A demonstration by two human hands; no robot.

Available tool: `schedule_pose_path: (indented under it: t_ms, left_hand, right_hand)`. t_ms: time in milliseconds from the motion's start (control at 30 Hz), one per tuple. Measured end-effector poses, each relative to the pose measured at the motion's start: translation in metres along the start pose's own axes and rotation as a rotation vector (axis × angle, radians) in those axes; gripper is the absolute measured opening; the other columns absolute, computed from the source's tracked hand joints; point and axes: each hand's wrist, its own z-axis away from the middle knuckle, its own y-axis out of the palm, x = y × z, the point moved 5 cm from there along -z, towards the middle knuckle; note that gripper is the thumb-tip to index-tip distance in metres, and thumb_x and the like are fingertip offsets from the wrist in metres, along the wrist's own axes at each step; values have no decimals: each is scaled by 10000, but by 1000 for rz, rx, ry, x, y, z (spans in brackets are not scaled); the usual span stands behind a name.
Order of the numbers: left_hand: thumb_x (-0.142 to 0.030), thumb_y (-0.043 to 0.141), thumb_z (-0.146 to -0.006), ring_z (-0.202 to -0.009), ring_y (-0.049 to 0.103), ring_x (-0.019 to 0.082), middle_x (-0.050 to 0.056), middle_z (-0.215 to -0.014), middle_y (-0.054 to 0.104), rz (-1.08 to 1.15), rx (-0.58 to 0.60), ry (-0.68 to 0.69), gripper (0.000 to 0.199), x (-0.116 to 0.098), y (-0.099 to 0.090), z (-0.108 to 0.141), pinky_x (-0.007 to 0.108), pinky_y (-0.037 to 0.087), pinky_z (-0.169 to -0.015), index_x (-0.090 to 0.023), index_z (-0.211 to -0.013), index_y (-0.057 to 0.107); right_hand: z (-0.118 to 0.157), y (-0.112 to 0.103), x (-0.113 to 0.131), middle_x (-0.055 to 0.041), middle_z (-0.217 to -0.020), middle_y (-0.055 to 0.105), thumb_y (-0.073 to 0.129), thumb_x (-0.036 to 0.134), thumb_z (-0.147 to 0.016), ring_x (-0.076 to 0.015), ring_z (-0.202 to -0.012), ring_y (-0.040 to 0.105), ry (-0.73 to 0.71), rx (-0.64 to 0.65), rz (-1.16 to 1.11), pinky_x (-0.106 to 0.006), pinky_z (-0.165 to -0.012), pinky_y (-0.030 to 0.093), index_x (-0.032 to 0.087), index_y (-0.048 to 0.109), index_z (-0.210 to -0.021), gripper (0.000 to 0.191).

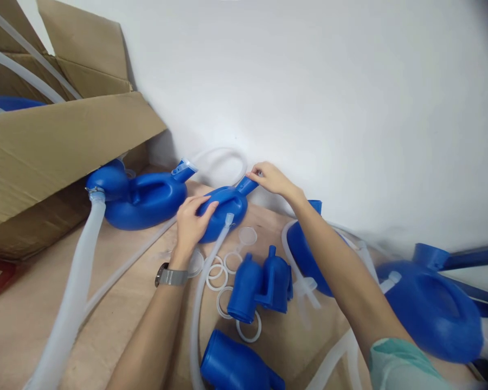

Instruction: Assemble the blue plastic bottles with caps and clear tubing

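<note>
A blue plastic urine bottle (239, 208) with a moulded handle lies on the brown surface near the wall. My left hand (193, 219) grips its body from the left, thumb and fingers spread over the side. At the bottle's short neck, my right hand (268, 177) has thumb and fingers closed around the mouth end; a small pale piece shows by the fingertips, too hidden to name. A translucent hose (205, 281) with a clear end fitting lies against the bottle's front and runs toward me. Several white rings (217, 277) and a clear disc (248, 235) lie just in front.
Blue cup-like funnels (244, 287) and another blue funnel piece (236, 360) lie nearer me. Other blue bottles stand left (150, 200) and right (435, 309). A cardboard box (65, 146) fills the left, with a thick hose (75, 292) below. The white wall (309, 97) closes the back.
</note>
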Motion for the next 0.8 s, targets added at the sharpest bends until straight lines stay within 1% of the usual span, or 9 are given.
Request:
schedule_pose_path:
  t_ms: [133, 233, 300, 367, 467, 500, 567, 667, 800]
  left_hand:
    - [-468, 709, -951, -1040, 745, 258, 70, -1060, 818, -6, 17, 6, 273, -1, 0, 0, 396, 577, -989, -224, -1012, 814]
    - [-468, 710, -953, -1032, 749, 255, 72, -1060, 819, -1, 11, 9, 278, -1, 0, 0, 393, 578, -980, -217, -1012, 813]
    - [-465, 714, -953, -1021, 749, 256, 72, -1044, 819, -1, -2, 17, 274, -1, 0, 0, 392, 577, -975, -215, -1004, 814]
    - [-458, 719, -953, -1010, 748, 256, 73, -1030, 819, -1, -15, 26, 266, -1, 0, 1, 391, 577, -969, -214, -997, 815]
    - [-452, 724, -953, -1006, 747, 256, 76, -1031, 819, 7, -19, 35, 262, -1, 0, 1, 389, 578, -963, -211, -1002, 817]
    - [-453, 726, -953, -1004, 747, 255, 76, -1031, 819, 10, -17, 36, 264, -1, 0, 1, 389, 578, -961, -210, -1003, 817]
    - [-458, 727, -952, -1001, 748, 255, 74, -1028, 819, 11, -15, 36, 268, -1, 0, 1, 389, 580, -959, -211, -1002, 818]
    - [-462, 721, -954, -1017, 749, 255, 71, -1045, 820, 5, -1, 31, 267, -2, 0, 1, 391, 582, -972, -218, -1005, 815]
    - [-462, 713, -958, -1041, 750, 261, 75, -1070, 819, -15, 13, 26, 265, -2, 1, 1, 401, 585, -996, -222, -1013, 813]
  right_hand:
    - [0, 6, -5, -123, -910, 766, 266, 526, -1126, -247, -887, 653, 39, -20, 107, -376, -873, 412, 167, 740, -819, 670]
    - [7, 5, -15, -163, -877, 763, 278, 533, -1123, -277, -925, 668, 78, -12, 218, -431, -942, 393, 157, 734, -731, 709]
    - [12, 2, -18, -175, -830, 758, 312, 511, -1118, -286, -898, 677, 125, 0, 258, -457, -960, 391, 148, 739, -715, 691]
    - [16, -2, -14, -180, -906, 778, 376, 449, -1104, -292, -912, 684, 151, -12, 264, -450, -947, 402, 138, 776, -832, 575]
    - [14, -9, 2, -141, -1075, 785, 444, 349, -1065, -267, -955, 679, 98, -92, 118, -376, -884, 428, 157, 771, -1042, 379]
    - [12, -10, 7, -118, -1053, 783, 453, 351, -1058, -250, -928, 672, 72, -107, 32, -353, -856, 432, 166, 759, -1040, 358]
    - [7, -8, 10, -72, -905, 754, 459, 398, -1056, -217, -823, 638, 59, -126, -138, -323, -795, 426, 181, 723, -972, 352]
    - [-1, 5, 2, 12, -700, 625, 477, 447, -1041, -184, -677, 545, 124, -139, -330, -299, -699, 383, 213, 642, -957, 299]
    - [-11, 26, -9, 71, -623, 473, 446, 457, -1039, -166, -619, 461, 151, -157, -468, -280, -649, 348, 238, 567, -999, 254]
